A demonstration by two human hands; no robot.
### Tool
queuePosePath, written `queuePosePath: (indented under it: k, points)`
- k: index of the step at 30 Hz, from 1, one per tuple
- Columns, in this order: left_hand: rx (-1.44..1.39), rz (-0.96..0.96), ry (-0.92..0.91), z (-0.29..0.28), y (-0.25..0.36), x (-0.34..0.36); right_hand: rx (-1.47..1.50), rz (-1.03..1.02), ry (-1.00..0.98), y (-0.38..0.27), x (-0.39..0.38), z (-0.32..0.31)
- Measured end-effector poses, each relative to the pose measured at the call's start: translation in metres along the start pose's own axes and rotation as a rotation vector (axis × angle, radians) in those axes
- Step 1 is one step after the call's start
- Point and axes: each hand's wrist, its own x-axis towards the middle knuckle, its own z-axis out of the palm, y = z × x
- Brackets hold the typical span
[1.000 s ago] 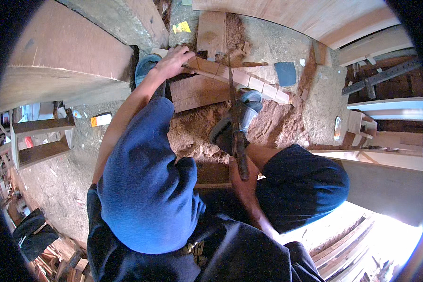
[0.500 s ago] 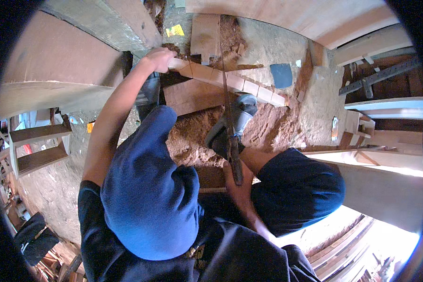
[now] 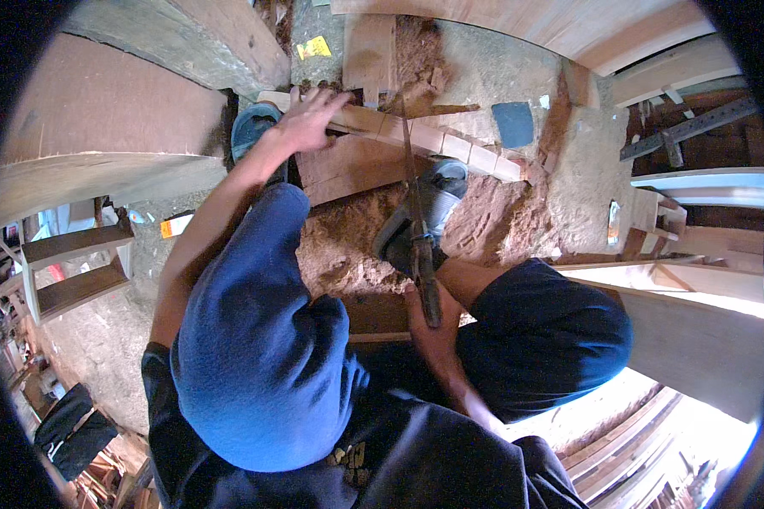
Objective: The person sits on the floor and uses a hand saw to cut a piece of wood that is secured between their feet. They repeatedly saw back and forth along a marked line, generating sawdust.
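Wood strip [image 3: 457, 150], one, pale, squared, marked with dark cross lines; located on the floor ahead of your feet, slanting away from your left hand [image 3: 310, 123] toward the right, above a broader board [image 3: 348, 165]. Handling, as judged: stiff, fairly light, dry, unlikely to slip from bare skin, apt to roll or swing if held at one end only; best taken flat across the left part, clear of the blade. Your left hand lies over that part, fingers fanned and thumb toward you; how firmly it clasps cannot be told. Handsaw [image 3: 416, 212], one, long thin blade crossing the strip, probably springy, hazardous along its edge; hold by the handle only. Your right hand [image 3: 433, 327] is wrapped around that handle. Sandal [image 3: 452, 172], right foot, close by the strip's near edge.
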Motion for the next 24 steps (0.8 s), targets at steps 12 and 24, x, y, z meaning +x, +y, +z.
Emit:
queuePosePath:
  k: [12, 24]
  points:
    - [-0.138, 0.009, 0.122, 0.031, -0.02, 0.014, 0.024, -0.008, -0.015, -0.003, 0.003, 0.001]
    - [-0.168, 0.055, 0.413, 0.038, -0.038, -0.029, 0.018, -0.034, -0.033, -0.009, -0.015, -0.005]
